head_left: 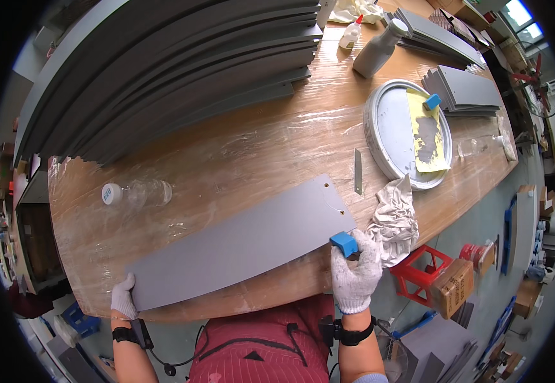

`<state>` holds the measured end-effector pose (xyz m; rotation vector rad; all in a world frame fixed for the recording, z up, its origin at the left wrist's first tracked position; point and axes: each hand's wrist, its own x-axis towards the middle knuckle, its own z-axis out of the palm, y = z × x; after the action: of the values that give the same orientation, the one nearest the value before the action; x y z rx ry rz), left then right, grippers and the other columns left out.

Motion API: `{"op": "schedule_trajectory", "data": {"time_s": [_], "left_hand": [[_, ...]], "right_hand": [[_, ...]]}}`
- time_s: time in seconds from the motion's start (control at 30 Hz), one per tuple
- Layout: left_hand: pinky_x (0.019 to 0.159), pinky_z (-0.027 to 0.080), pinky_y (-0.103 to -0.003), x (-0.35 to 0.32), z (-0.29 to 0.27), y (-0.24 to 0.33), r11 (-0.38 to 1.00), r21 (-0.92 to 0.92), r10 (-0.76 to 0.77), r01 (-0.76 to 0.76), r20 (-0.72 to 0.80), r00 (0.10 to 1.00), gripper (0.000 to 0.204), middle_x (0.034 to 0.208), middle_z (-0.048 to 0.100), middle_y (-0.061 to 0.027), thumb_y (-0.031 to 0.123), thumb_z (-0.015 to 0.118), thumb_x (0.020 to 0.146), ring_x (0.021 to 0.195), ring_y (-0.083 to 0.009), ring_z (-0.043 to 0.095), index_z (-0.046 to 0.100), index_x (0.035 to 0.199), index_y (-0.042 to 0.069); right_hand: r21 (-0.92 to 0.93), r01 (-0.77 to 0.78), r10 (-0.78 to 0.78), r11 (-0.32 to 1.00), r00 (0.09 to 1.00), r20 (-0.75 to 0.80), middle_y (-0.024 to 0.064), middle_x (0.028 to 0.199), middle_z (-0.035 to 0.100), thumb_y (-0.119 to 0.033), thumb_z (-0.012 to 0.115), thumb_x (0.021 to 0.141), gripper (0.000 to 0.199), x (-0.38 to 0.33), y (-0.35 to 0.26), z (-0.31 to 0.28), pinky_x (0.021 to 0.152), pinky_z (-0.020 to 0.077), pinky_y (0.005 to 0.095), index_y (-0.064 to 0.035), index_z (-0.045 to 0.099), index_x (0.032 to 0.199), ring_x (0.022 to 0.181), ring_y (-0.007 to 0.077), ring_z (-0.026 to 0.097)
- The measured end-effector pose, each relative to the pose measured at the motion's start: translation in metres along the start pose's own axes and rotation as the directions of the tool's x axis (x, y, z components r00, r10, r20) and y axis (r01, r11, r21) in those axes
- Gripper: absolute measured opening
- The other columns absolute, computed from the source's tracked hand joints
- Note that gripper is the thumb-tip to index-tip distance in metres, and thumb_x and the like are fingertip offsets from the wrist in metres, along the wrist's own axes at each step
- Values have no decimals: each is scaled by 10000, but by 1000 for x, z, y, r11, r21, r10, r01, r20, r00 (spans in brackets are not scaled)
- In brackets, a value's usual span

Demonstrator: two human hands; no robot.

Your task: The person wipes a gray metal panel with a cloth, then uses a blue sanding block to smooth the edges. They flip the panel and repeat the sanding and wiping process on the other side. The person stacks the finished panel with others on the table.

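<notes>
Panel: long grey panel (245,246) lay flat on the bench (258,153), long axis running from near-left up to far-right, its near long edge close to the bench's near edge.
Left hand: gloved left hand (123,297) clamped over the panel's near-left end, fingers curled around the corner.
Right hand: gloved right hand (356,271) gripped a small blue block (344,243), pressed at the panel's near-right corner.
Key relation: block sat at the right end; nearly the whole panel stretched away to the left of it, along the long axis. Right hand was on the block, left hand at the opposite end.
Open room: bare bench beyond the panel's far edge up to a clear plastic bottle (138,192) lying on its side.
Right-side clutter: crumpled rag (395,220) just beside the right hand; narrow metal strip (358,171) and round grey tray (386,137) farther off.
Far left: stack of grey panels (162,70), well apart.
</notes>
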<state>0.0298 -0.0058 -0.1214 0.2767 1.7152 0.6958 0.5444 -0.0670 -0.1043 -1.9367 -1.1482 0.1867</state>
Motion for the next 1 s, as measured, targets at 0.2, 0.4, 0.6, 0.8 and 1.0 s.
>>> {"op": "schedule_trajectory", "data": {"time_s": [0.2,0.4,0.6,0.8,1.0], "left_hand": [[891,593,-428,10,-18,-11,998,-48,-41,43,37,998,392,1140,704,-144,269,651,998,1002,-280,699,620,1247,-32],[849,601,-393,5,-8,-6,995,-97,-26,29,32,999,391,1164,690,-155,202,654,992,966,-262,707,603,1265,-72],[897,606,-443,-27,-17,3,970,-231,-20,75,231,973,411,1206,678,-170,228,608,1015,1037,-296,705,554,1322,-40],[833,629,-412,-59,-21,18,941,-336,73,26,280,957,384,1161,689,-172,163,634,979,979,-275,725,577,1289,-56],[865,618,-403,-78,-20,26,932,-351,62,90,398,916,408,1177,685,-182,136,603,957,1004,-280,721,556,1314,-54]], "right_hand": [[-54,-23,18,998,995,-98,130,1045,668,-25,802,799,421,-10,2,5,822,535,356,15,653,1190,877,240,656],[53,-23,28,998,996,-85,107,1033,650,-14,800,811,427,-27,-10,28,821,528,340,9,641,1208,888,214,640],[73,41,-38,997,999,-37,126,1046,645,3,799,785,426,-59,-66,52,835,531,353,14,644,1181,902,246,650],[240,154,-189,958,974,127,147,1025,663,-7,822,736,444,-104,-144,60,811,553,369,-13,654,1148,882,290,669],[312,270,-348,911,909,230,145,1035,689,-29,828,730,474,-132,-195,53,771,573,352,-25,652,1170,880,278,686]]}}
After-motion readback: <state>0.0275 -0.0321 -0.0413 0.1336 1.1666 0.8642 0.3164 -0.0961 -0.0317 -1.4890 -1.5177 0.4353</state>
